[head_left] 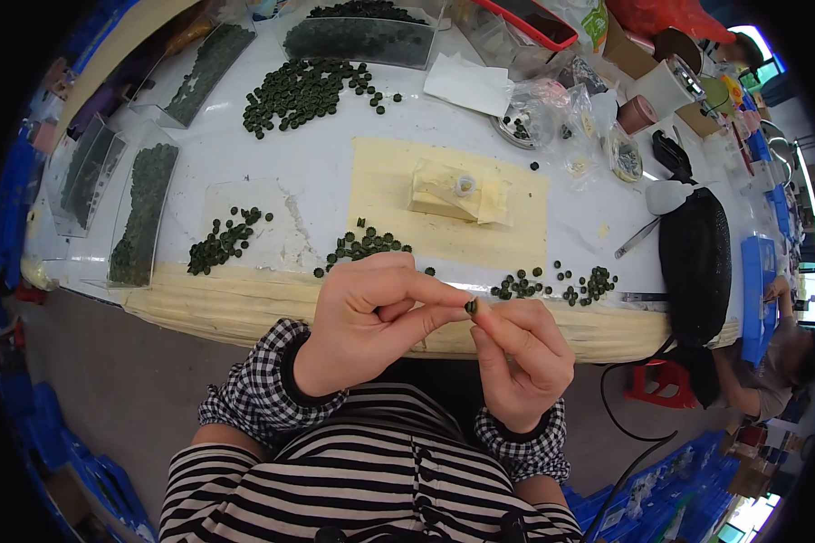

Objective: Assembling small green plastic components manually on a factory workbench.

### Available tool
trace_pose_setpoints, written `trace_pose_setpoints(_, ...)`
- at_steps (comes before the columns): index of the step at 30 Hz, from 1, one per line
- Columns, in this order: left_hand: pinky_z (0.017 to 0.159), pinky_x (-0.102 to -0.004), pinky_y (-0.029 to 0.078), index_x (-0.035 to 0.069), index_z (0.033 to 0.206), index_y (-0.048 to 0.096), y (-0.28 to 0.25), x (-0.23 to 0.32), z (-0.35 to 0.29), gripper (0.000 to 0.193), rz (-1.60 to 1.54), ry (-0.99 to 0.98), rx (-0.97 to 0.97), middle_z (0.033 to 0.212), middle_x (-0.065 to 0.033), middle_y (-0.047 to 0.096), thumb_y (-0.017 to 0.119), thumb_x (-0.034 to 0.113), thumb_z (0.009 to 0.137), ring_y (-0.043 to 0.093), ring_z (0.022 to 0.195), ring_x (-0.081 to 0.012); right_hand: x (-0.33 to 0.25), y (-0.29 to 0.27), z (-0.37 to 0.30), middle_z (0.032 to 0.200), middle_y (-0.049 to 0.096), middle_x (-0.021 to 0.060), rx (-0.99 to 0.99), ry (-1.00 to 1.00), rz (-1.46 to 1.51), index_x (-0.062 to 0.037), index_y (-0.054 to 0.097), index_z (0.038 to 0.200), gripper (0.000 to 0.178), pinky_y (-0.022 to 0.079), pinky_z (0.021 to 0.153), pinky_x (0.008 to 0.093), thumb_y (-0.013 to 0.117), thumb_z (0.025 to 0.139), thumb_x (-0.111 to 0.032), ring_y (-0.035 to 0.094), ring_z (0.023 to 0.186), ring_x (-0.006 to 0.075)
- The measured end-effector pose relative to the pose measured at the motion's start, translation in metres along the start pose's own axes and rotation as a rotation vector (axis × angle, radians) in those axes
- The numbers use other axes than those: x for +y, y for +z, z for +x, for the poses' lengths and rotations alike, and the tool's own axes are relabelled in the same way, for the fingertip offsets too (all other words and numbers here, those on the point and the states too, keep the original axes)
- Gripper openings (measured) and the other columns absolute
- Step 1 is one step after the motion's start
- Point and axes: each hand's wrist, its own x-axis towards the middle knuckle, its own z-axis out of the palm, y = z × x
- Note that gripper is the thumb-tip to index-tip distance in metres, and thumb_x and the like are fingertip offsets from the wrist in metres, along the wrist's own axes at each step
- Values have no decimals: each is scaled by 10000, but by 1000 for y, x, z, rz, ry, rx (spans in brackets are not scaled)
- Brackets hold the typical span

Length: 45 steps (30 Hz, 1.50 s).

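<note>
In front of my body, just over the table's near edge, both hands meet at their fingertips. Between them is a small dark green round part [471, 308]. My left hand [362, 317] pinches it with thumb and forefinger. My right hand [525, 353] has its fingers curled, and its forefinger tip presses against the part's other side. Just behind my left hand lies a small heap of similar green parts [369, 244]. More loose parts [594, 286] lie to the right of my right hand. Another small heap [222, 244] is farther left.
A taped block [459, 192] with a clear ring sits on a yellow mat [380, 172]. Clear bins [143, 217] of green parts stand left and behind, near a large pile [299, 95]. Tweezers [637, 237], a white bottle [670, 196] and a black mesh-covered object [695, 262] are at right.
</note>
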Motion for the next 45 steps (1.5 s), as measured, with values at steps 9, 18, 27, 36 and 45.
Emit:
trace_pose_setpoints(9, 470, -206, 254, 75, 892, 732, -2, -1, -1, 207, -5, -5, -1, 561, 50, 437, 751, -15, 707, 339, 507, -44, 0, 3, -1, 789, 622, 76, -20, 12, 63, 5, 688, 1007, 323, 462, 595, 263, 695, 702, 108, 578, 674, 180)
trace_pose_setpoints(18, 466, -199, 262, 79, 900, 736, -3, -5, -2, 221, -32, 3, -9, 561, 40, 471, 753, -17, 702, 352, 504, -48, 5, 3, -2, 799, 627, 76, -50, 53, 173, 2, 689, 1007, 310, 452, 595, 253, 685, 719, 116, 574, 682, 170)
trace_pose_setpoints(27, 450, -210, 269, 71, 896, 734, 2, -3, -2, 225, 132, 149, 64, 552, 36, 469, 756, -14, 689, 368, 503, -59, 5, 3, -5, 815, 633, 80, -42, 134, 231, 6, 689, 1016, 301, 444, 592, 237, 674, 735, 112, 569, 697, 156)
trace_pose_setpoints(36, 462, -230, 259, 70, 912, 723, -3, -4, -1, 192, 10, 38, -1, 532, 37, 377, 726, -9, 737, 329, 498, -66, 7, 5, -3, 803, 629, 78, -35, 47, 204, 10, 686, 1019, 301, 446, 585, 239, 676, 735, 109, 574, 681, 160)
trace_pose_setpoints(45, 458, -240, 262, 44, 882, 713, -14, 6, 2, 154, 207, 9, 26, 536, 15, 391, 723, -7, 738, 334, 487, -80, 0, -4, 7, 849, 632, 100, -13, 165, 78, 17, 686, 991, 228, 461, 634, 263, 672, 767, 60, 585, 720, 183)
